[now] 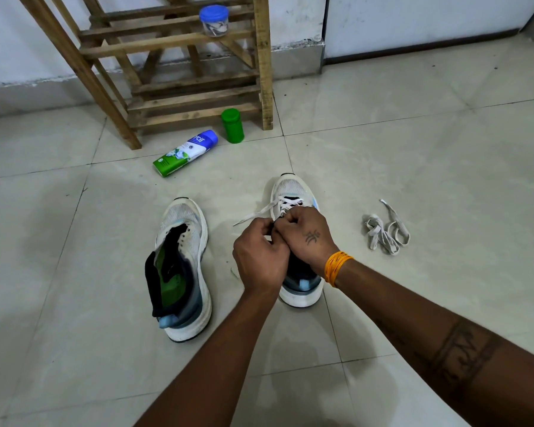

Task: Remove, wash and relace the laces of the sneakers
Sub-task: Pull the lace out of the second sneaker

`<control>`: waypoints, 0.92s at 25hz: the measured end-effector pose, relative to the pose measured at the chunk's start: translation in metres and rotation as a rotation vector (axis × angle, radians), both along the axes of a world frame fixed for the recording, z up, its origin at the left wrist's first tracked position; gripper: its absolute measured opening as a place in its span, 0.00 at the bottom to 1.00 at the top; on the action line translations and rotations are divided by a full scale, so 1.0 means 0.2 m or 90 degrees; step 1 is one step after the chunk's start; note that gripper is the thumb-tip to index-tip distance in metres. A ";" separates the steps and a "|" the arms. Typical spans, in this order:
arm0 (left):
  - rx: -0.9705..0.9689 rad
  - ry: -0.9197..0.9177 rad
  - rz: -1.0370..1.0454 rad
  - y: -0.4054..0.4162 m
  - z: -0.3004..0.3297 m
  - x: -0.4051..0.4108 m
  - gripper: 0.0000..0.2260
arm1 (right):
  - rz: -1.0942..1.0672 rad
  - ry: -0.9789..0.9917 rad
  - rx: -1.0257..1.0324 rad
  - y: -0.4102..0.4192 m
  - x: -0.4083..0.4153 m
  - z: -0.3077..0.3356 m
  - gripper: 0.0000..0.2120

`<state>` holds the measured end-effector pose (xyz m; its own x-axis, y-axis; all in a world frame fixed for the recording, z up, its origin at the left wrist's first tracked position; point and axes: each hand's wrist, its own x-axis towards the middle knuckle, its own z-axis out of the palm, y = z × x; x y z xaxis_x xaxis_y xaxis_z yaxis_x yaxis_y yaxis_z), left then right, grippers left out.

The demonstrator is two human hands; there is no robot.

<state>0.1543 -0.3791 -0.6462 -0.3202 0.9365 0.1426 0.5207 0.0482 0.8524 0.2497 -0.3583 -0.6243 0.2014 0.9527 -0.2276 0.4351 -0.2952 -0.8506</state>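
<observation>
Your left hand (259, 257) and right hand (305, 235) meet over the right sneaker (293, 192) on the tiled floor (413, 149). Both sets of fingers are curled and pinching its lace (256, 212) at the upper eyelets; one free end trails out to the left across the floor. Lower eyelets are laced. The left sneaker (182, 241) stands just beside it, unlaced, tongue pulled up, green insole showing. A loose lace (383, 232) lies bunched on the floor, well to the right of both sneakers. Beyond the sneakers: a green-and-white bottle (185, 152) lying on its side, a green jar (232, 126) upright near the wooden rack (198, 87), and a blue-lidded jar (213, 20) on a rack slat.
</observation>
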 end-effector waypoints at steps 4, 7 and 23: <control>0.006 0.015 -0.015 0.01 0.00 0.00 0.09 | 0.001 0.005 0.020 0.01 0.01 -0.01 0.11; 0.021 0.015 -0.020 0.01 -0.02 0.00 0.08 | 0.001 0.025 0.025 0.00 0.01 -0.03 0.10; 0.018 -0.015 0.035 0.00 -0.03 0.02 0.07 | 0.087 0.261 -0.027 0.01 0.11 -0.05 0.09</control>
<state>0.1590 -0.3788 -0.6517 -0.3744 0.9132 0.1611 0.4980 0.0515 0.8656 0.2717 -0.3557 -0.6339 -0.0412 0.9524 -0.3022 0.1013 -0.2969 -0.9495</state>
